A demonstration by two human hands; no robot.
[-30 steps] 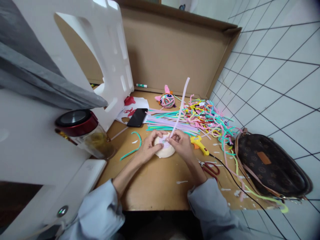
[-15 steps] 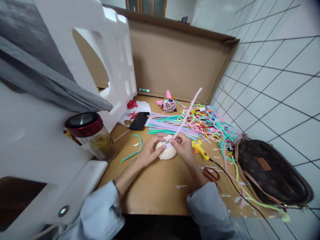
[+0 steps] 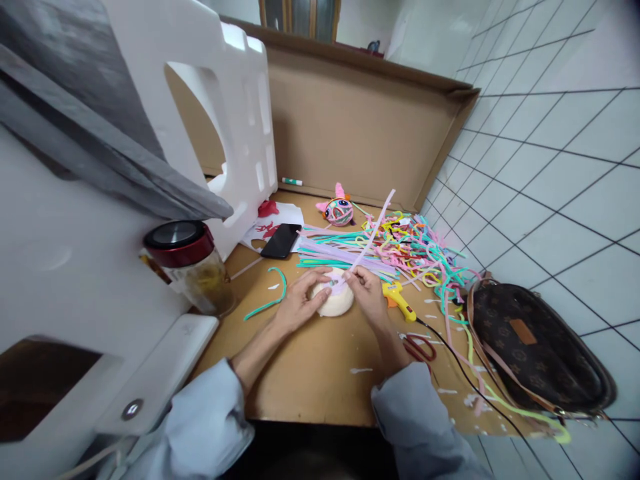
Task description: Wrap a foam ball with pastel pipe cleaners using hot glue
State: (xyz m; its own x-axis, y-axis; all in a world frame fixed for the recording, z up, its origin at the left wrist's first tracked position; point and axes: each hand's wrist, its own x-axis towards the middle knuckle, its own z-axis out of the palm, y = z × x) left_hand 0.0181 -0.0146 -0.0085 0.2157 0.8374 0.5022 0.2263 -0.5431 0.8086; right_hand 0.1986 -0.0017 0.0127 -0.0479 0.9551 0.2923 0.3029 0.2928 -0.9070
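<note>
A round cream-coloured piece with a pale lilac patch on top rests on the table between my hands. My left hand grips its left side, with the thumb and fingers on the upper surface. Between the thumb and fingers of my right hand is a pale pink pipe cleaner, its long free end slanting up and to the right. The lower end of the strip lies at the top of the round piece, partly hidden by my fingers.
Pipe cleaners lie behind my hands, with a tangled heap at the right. Nearby are a yellow glue gun, red-handled scissors, a phone, a jar, a brown bag and a pink figure.
The pink strip's free end has tipped slightly lower and to the left. My right hand has shifted very little, and the whole view has moved slightly.
</note>
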